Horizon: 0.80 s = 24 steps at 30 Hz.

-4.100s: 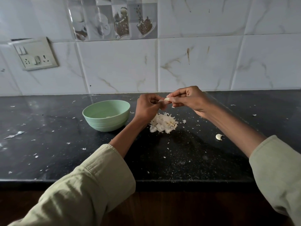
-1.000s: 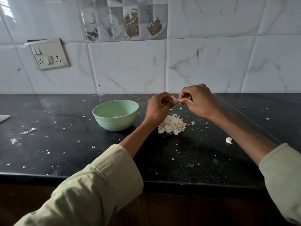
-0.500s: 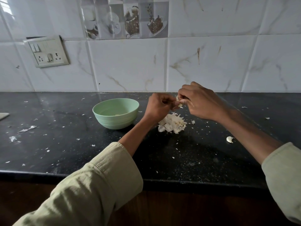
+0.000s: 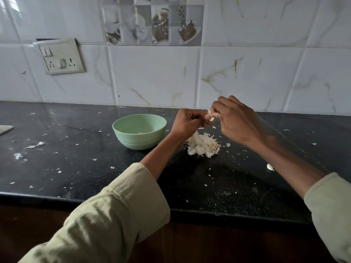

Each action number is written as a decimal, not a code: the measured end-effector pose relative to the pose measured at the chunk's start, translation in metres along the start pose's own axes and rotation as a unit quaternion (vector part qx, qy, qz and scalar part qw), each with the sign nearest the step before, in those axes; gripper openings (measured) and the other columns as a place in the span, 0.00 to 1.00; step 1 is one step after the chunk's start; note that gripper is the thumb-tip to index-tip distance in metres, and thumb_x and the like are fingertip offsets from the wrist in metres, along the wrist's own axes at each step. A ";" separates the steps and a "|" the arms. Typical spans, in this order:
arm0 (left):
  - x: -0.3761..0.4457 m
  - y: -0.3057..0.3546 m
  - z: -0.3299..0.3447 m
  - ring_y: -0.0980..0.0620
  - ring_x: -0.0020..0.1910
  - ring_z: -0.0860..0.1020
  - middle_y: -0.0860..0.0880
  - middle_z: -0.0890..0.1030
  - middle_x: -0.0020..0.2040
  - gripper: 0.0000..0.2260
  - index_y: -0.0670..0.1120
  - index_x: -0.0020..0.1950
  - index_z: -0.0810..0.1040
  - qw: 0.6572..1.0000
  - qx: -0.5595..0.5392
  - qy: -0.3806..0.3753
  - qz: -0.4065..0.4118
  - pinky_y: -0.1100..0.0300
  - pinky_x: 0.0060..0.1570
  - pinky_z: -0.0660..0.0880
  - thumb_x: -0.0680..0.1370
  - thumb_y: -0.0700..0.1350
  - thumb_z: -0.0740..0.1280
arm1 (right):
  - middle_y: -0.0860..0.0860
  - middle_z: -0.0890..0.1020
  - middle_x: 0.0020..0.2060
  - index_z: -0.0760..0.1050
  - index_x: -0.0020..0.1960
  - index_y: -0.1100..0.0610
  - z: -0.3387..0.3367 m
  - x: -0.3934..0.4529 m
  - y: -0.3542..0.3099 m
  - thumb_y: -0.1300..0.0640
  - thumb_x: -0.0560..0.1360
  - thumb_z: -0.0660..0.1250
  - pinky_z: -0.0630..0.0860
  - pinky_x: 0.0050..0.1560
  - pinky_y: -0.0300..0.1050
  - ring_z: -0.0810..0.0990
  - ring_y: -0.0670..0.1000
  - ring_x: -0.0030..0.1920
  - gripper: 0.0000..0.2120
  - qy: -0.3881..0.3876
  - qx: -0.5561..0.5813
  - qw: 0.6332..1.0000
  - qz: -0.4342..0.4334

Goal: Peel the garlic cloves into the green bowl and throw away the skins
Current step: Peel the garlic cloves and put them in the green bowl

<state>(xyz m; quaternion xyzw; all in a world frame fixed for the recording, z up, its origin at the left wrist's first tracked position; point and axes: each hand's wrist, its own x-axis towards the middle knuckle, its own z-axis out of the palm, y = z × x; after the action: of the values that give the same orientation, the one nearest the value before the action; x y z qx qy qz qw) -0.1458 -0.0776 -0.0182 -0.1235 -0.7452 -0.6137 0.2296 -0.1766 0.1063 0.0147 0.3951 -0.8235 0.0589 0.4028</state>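
My curled fingers hide most of the clove (image 4: 210, 117), pinched by both my left hand (image 4: 187, 123) and right hand (image 4: 236, 122) above the skins (image 4: 204, 146), bowl (image 4: 139, 131) at nine o'clock.

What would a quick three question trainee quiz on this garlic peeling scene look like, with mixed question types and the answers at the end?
1. True or false: the green bowl sits to the right of the pile of skins.
2. Multiple choice: the garlic clove being peeled is A) on the counter, B) pinched between the left hand and the right hand, C) in the bowl.
3. Fill in: a loose clove lies on the counter beside the ______ forearm.

Key: 1 false; 2 B; 3 right.
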 end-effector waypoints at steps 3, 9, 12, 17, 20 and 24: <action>0.001 -0.001 -0.001 0.58 0.36 0.83 0.37 0.87 0.46 0.08 0.33 0.54 0.86 1.000 -0.011 0.003 -0.005 0.68 0.41 0.77 0.79 0.38 0.74 | 0.42 0.76 0.46 0.72 0.49 0.49 0.002 0.000 -0.001 0.63 0.78 0.66 0.70 0.35 0.46 0.70 0.48 0.45 0.09 0.007 0.000 1.000 0.023; -0.004 0.001 0.010 0.59 0.34 0.83 0.41 0.86 0.41 0.09 0.32 0.54 0.85 0.999 -0.012 -0.027 -0.028 0.69 0.39 0.77 0.78 0.37 0.75 | 0.44 0.77 0.44 0.73 0.48 0.51 0.002 0.000 0.005 0.63 0.80 0.65 0.70 0.37 0.46 0.72 0.48 0.44 0.08 0.003 0.045 0.998 0.047; -0.001 0.001 0.008 0.50 0.40 0.86 0.35 0.86 0.47 0.07 0.32 0.54 0.83 0.998 -0.049 0.000 -0.035 0.59 0.46 0.84 0.77 0.34 0.75 | 0.45 0.80 0.39 0.79 0.50 0.53 0.007 0.001 0.012 0.60 0.84 0.62 0.73 0.40 0.48 0.77 0.49 0.38 0.09 -0.008 0.210 0.968 0.137; 0.000 0.002 0.002 0.46 0.39 0.87 0.38 0.87 0.45 0.09 0.33 0.56 0.80 0.995 -0.081 0.050 -0.040 0.59 0.41 0.83 0.77 0.32 0.74 | 0.51 0.85 0.43 0.80 0.56 0.57 0.008 0.004 0.007 0.58 0.84 0.64 0.80 0.41 0.46 0.82 0.52 0.39 0.06 -0.065 0.347 0.912 0.209; 0.000 0.003 0.003 0.49 0.38 0.87 0.41 0.87 0.42 0.07 0.33 0.55 0.80 0.993 -0.096 0.057 -0.045 0.65 0.37 0.79 0.79 0.33 0.73 | 0.53 0.85 0.44 0.79 0.58 0.58 0.010 0.004 0.002 0.61 0.83 0.66 0.82 0.40 0.39 0.82 0.49 0.40 0.05 -0.076 0.394 0.888 0.226; -0.001 0.004 0.004 0.46 0.41 0.88 0.42 0.87 0.44 0.06 0.35 0.55 0.79 0.988 -0.132 0.062 -0.058 0.64 0.39 0.79 0.81 0.36 0.71 | 0.54 0.85 0.43 0.81 0.55 0.59 0.009 0.004 -0.002 0.61 0.81 0.70 0.84 0.43 0.41 0.83 0.49 0.40 0.04 -0.043 0.407 0.884 0.226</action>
<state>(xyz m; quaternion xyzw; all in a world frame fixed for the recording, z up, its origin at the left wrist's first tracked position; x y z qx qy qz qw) -0.1441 -0.0729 -0.0154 -0.0711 -0.6475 -0.7258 0.2211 -0.1822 0.0988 0.0113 0.3296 -0.8106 0.4614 0.1463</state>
